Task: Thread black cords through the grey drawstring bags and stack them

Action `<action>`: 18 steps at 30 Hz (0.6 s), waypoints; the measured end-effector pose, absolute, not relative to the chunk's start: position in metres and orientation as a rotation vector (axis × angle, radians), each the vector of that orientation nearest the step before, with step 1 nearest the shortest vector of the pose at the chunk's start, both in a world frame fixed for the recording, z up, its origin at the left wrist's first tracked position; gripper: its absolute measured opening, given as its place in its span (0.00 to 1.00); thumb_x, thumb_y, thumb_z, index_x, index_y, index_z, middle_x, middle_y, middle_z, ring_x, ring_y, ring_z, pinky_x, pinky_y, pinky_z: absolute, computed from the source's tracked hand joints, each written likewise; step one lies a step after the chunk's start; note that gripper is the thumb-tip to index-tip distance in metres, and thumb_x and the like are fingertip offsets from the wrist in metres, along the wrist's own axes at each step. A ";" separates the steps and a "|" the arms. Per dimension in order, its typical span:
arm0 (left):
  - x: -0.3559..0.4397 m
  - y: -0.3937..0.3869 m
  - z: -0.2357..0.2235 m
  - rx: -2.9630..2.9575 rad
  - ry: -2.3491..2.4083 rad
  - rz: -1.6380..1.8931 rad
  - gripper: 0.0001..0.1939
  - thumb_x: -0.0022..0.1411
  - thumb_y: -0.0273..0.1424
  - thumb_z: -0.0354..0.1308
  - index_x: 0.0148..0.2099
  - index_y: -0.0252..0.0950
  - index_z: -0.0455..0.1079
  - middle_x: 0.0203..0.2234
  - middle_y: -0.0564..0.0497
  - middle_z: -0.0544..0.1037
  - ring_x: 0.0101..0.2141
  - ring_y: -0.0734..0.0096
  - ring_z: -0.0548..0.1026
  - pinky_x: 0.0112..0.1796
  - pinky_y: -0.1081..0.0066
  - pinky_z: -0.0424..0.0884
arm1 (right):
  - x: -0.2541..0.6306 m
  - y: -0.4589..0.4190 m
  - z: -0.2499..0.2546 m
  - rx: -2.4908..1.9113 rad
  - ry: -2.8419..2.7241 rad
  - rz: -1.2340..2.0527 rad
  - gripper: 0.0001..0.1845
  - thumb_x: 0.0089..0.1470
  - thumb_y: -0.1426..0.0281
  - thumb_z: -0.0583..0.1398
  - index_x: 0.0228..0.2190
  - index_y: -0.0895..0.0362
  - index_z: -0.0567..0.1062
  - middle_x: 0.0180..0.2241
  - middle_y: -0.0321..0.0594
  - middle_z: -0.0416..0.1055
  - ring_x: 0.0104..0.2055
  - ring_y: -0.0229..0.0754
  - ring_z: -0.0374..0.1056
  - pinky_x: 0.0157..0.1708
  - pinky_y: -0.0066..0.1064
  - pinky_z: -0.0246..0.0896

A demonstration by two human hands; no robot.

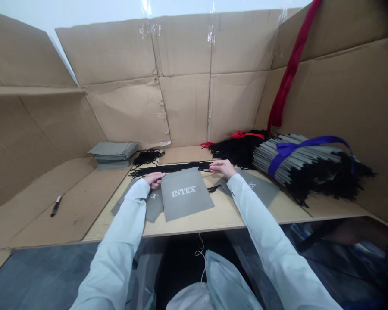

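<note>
A workshop bay — taped cardboard walls (187, 103), grey pouches (187, 198) across a table (224, 213), 1 blue-ribboned bundle (305, 161).

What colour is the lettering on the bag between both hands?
White lettering on a grey bag; best in the head view.

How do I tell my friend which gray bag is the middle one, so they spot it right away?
Find the tall cardboard wall, then the pale tabletop in front of it. Look between the person's left hand and right hand for the middle bag. Unlike the side bags, it shows the whole white word INTEX.
</note>
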State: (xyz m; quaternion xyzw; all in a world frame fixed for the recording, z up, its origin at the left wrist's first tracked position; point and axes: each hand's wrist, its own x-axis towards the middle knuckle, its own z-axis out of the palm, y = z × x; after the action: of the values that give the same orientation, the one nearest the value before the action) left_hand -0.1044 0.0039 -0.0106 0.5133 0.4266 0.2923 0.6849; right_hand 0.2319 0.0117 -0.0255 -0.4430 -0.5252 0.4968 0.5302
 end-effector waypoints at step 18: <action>-0.119 0.021 -0.022 0.987 1.383 1.062 0.07 0.39 0.12 0.56 0.21 0.26 0.67 0.14 0.48 0.71 0.18 0.75 0.71 0.19 0.81 0.68 | 0.249 0.026 -0.041 -1.317 -1.166 1.060 0.09 0.27 0.78 0.64 0.19 0.62 0.72 0.15 0.38 0.69 0.19 0.35 0.65 0.21 0.24 0.64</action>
State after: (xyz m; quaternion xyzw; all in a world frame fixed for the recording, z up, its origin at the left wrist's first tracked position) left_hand -0.1186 0.0212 -0.0218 0.4150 0.5815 0.4465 0.5387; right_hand 0.2494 0.0258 -0.0410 -0.5488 -0.4858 0.4416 0.5174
